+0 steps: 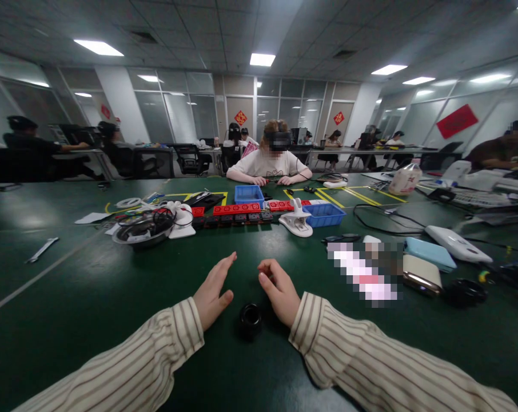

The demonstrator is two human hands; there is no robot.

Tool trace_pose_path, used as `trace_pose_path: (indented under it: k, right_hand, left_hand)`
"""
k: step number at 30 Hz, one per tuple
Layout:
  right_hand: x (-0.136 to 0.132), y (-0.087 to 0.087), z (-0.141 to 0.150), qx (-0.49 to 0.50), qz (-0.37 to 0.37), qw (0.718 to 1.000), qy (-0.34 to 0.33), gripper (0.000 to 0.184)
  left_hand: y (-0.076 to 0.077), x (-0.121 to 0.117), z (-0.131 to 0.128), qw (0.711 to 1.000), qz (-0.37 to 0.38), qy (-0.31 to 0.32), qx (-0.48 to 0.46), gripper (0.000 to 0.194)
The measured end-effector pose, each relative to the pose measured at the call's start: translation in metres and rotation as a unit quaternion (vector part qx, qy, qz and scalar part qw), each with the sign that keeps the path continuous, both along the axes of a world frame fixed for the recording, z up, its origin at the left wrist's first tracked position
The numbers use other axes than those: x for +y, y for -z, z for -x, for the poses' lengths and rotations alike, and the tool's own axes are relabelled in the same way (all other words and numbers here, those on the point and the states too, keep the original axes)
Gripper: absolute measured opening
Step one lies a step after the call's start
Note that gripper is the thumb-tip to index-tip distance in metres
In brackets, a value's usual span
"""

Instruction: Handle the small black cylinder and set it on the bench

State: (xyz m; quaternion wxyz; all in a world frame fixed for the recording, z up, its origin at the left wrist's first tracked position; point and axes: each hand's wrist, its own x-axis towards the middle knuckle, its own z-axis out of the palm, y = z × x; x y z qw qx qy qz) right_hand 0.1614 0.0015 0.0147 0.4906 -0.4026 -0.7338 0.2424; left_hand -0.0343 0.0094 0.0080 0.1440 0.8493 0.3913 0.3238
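My left hand (215, 293) is held above the green table with its fingers stretched out and thumb apart; it holds nothing. Opposite it, my right hand (280, 290) is loosely curled, a gap showing between thumb and fingers and no object visible in it. Between my wrists, nearer to me, a small black round piece with a hollow centre (251, 321) sits on the table, touched by neither hand. Beyond my hands lie a row of red and black socket strips (236, 209) and a white clip (297, 218).
A metal bowl of cables (143, 236) stands left, a wrench (43, 250) farther left. Blue bins (324, 216) flank the strips. On the right are a light blue case (429, 253), a cream power bank (421, 274) and cables. A person (271, 163) sits opposite.
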Motion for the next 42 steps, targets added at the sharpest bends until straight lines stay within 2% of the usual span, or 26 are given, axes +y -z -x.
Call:
trace_pose_path:
  k: [3,7,10,14,17,20,24,26,30,34,36,39,42]
  right_hand:
    - [-0.008,-0.003,-0.001,0.0,-0.03,1.0,-0.002,0.027]
    - [-0.019,-0.008,0.0,-0.05,-0.046,0.997,-0.044,0.038]
    - [-0.022,-0.011,0.003,-0.126,-0.061,0.988,-0.071,0.04]
    - [-0.018,-0.014,0.002,-0.178,-0.098,0.972,-0.115,0.03]
    - [-0.015,-0.016,0.0,-0.167,-0.119,0.964,-0.171,0.025]
    - [-0.014,-0.017,-0.001,-0.157,-0.111,0.961,-0.197,0.026]
    - [-0.018,-0.015,-0.002,-0.122,-0.08,0.97,-0.196,0.029]
    - [-0.019,-0.014,-0.002,-0.103,-0.078,0.977,-0.171,0.033]
    - [-0.021,-0.013,-0.002,-0.094,-0.082,0.987,-0.105,0.048]
    - [-0.023,-0.012,0.003,-0.13,-0.075,0.985,-0.087,0.057]
    - [-0.024,-0.012,0.005,-0.168,-0.073,0.98,-0.083,0.052]
    - [-0.025,-0.013,0.006,-0.199,-0.073,0.973,-0.086,0.032]
    - [-0.024,-0.015,0.006,-0.178,-0.086,0.973,-0.12,0.019]
  left_hand:
    - [0.008,-0.008,-0.003,0.999,0.002,0.022,0.043,0.095]
    - [0.008,-0.019,-0.009,0.989,0.002,0.014,0.146,0.094]
    - [0.001,-0.021,-0.012,0.989,0.001,0.009,0.148,0.075]
    - [-0.006,-0.016,-0.013,0.991,0.037,0.054,0.12,0.053]
    - [-0.006,-0.013,-0.011,0.988,0.061,0.092,0.107,0.047]
    - [-0.004,-0.01,-0.009,0.986,0.074,0.11,0.104,0.046]
    - [-0.005,-0.008,-0.007,0.985,0.079,0.117,0.098,0.055]
    - [-0.005,-0.01,-0.007,0.987,0.076,0.107,0.092,0.065]
    - [-0.006,-0.018,-0.011,0.992,0.048,0.041,0.106,0.083]
    - [-0.007,-0.031,-0.021,0.992,0.041,-0.012,0.121,0.078]
    - [-0.008,-0.034,-0.025,0.991,0.044,-0.021,0.124,0.067]
    - [-0.009,-0.033,-0.026,0.991,0.05,-0.019,0.124,0.048]
    - [-0.008,-0.026,-0.022,0.992,0.06,0.021,0.11,0.038]
